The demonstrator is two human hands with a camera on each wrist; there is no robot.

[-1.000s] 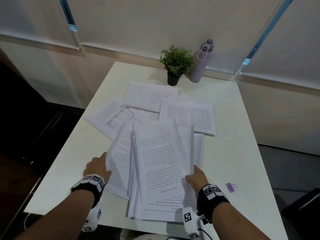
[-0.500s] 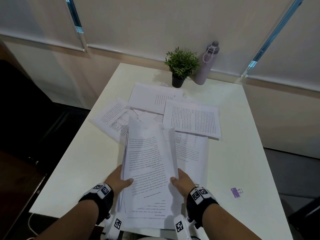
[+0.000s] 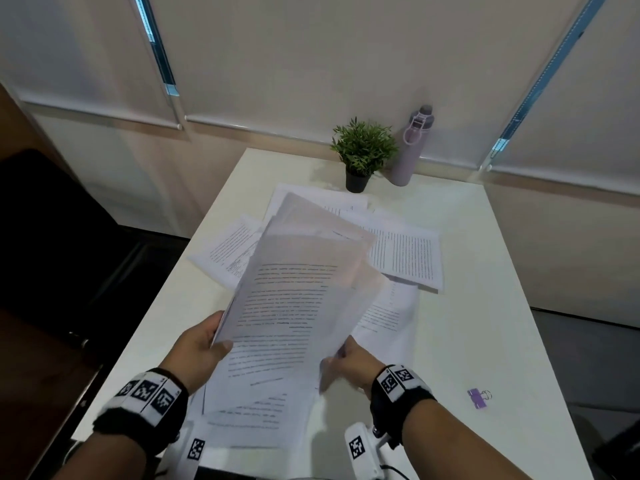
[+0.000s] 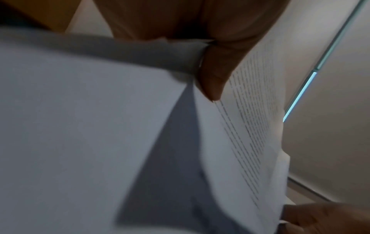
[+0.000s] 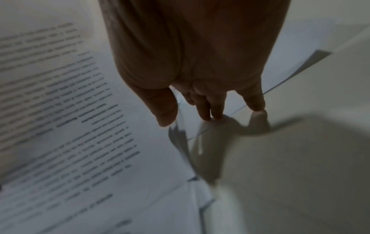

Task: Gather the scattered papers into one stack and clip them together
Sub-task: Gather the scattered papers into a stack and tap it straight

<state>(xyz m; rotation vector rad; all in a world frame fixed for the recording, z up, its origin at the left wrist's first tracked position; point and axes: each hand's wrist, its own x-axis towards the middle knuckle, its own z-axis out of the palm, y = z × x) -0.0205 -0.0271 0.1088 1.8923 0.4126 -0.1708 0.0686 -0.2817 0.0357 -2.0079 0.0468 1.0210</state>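
I hold a loose bundle of printed papers (image 3: 298, 299) raised and tilted above the white table (image 3: 485, 306). My left hand (image 3: 201, 344) grips its left edge, thumb (image 4: 212, 79) on the top sheet and fingers hidden underneath. At the bundle's lower right edge my right hand (image 3: 349, 362) pinches the sheets (image 5: 70, 126) between thumb and fingers, its fingertips (image 5: 216, 114) down at the tabletop. More sheets lie scattered behind, to the right (image 3: 405, 254) and left (image 3: 225, 247). A purple binder clip (image 3: 478, 398) lies on the table right of my right wrist.
A small potted plant (image 3: 362, 150) and a lilac bottle (image 3: 410, 147) stand at the table's far edge by the wall. A dark chair (image 3: 52, 237) is at the left. Bare tabletop shows along the right side around the clip.
Both hands closed in on the near sheets, pushed them into one bundle and lifted its far end off the table. The head view shifted slightly downward and nearer.
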